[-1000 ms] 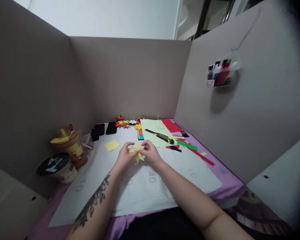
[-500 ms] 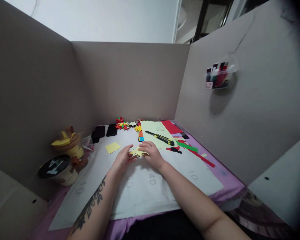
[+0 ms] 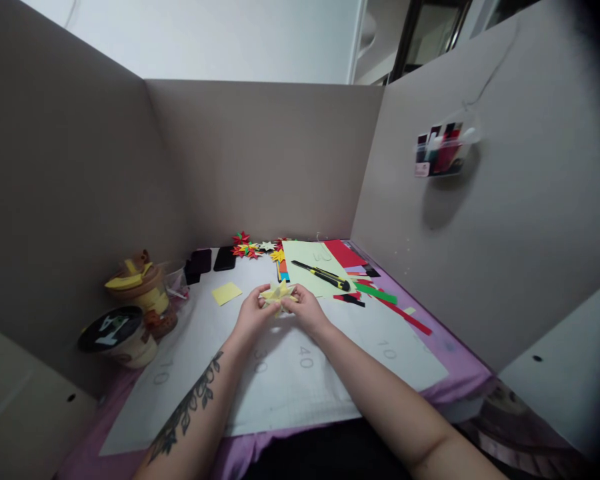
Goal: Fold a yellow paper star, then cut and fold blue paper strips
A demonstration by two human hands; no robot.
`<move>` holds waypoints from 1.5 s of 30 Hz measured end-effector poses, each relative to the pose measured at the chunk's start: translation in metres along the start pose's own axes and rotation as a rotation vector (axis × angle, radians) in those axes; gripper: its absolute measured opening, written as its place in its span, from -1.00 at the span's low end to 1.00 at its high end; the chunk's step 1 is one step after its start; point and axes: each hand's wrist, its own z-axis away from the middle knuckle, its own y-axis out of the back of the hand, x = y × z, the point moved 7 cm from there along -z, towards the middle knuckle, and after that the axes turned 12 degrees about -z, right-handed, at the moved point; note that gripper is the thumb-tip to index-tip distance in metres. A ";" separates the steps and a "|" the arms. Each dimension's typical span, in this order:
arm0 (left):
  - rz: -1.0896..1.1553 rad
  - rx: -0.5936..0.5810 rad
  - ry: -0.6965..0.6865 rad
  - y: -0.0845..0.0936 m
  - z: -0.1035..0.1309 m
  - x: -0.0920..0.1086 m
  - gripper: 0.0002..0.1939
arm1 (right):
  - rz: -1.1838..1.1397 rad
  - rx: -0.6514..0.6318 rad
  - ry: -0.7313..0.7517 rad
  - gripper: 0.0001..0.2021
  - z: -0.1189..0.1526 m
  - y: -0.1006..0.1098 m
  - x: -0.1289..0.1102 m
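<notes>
Both hands [image 3: 253, 313] [image 3: 308, 311] apparently pinch a star [image 3: 281, 293].

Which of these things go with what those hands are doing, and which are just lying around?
Seemingly part of the job:
pale yellow paper star, held by left hand and right hand
cutter, likely, though untouched
green paper strip, likely

Seemingly just lying around:
black phone-like slab
black-lidded tub
two-tone banana-topped pot

Soft light casts a diffuse shadow below the hanging container [image 3: 443, 152]; the frame's right edge blackens
</notes>
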 end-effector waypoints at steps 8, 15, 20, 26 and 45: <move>-0.021 0.092 -0.043 0.006 0.000 0.005 -0.48 | 0.253 0.163 0.213 -0.71 0.007 0.006 -0.013; -0.271 0.158 -0.219 0.010 0.005 0.017 -0.64 | 0.631 0.077 0.621 -0.87 0.029 -0.015 -0.053; -0.366 0.142 -0.272 0.008 0.006 0.016 -0.67 | 0.617 0.062 0.581 -0.91 0.028 -0.017 -0.052; -0.410 0.155 -0.291 0.010 0.007 0.017 -0.66 | 0.587 0.004 0.498 -0.90 0.025 -0.021 -0.048; -0.534 0.142 -0.339 0.006 0.011 0.019 -0.65 | 0.691 0.018 0.510 -0.86 0.021 -0.016 -0.046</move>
